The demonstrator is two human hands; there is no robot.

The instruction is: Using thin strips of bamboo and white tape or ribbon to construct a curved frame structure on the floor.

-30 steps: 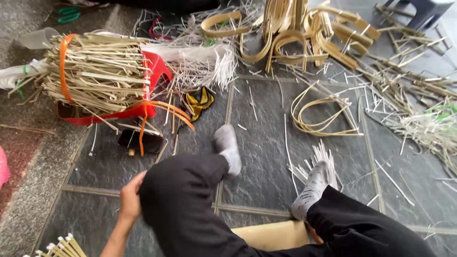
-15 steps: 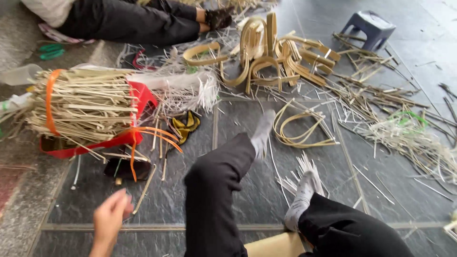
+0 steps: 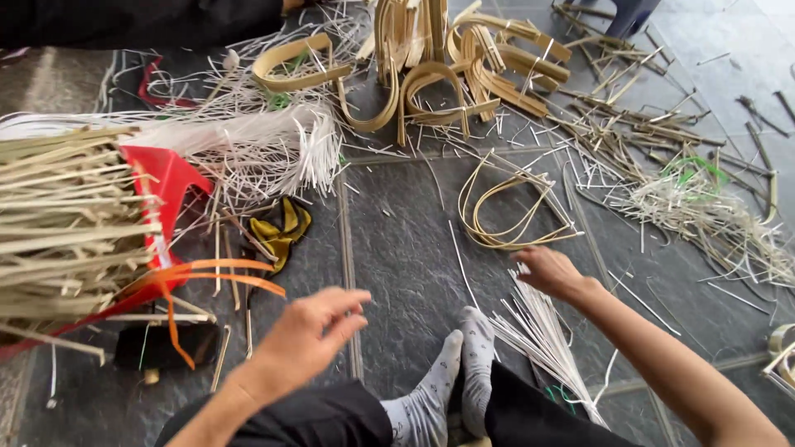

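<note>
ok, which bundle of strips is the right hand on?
The fanned bundle of thin pale strips beside the socked feet; the right hand rests on its top end. The curved loops lie just beyond, untouched.

Seen from above, the left hand (image 3: 302, 335) hovers open-fingered over the dark stone floor (image 3: 397, 248), near a bundle of cane strips (image 3: 70, 228) lying in a red holder (image 3: 166, 190). The right hand (image 3: 551, 271) rests on the upper end of a fan of thin pale splints (image 3: 538, 335), just below a loop of bent strips (image 3: 509, 211). Two grey-socked feet (image 3: 451, 377) lie together between the hands, and coiled bamboo hoops (image 3: 439, 66) are heaped at the far side.
</note>
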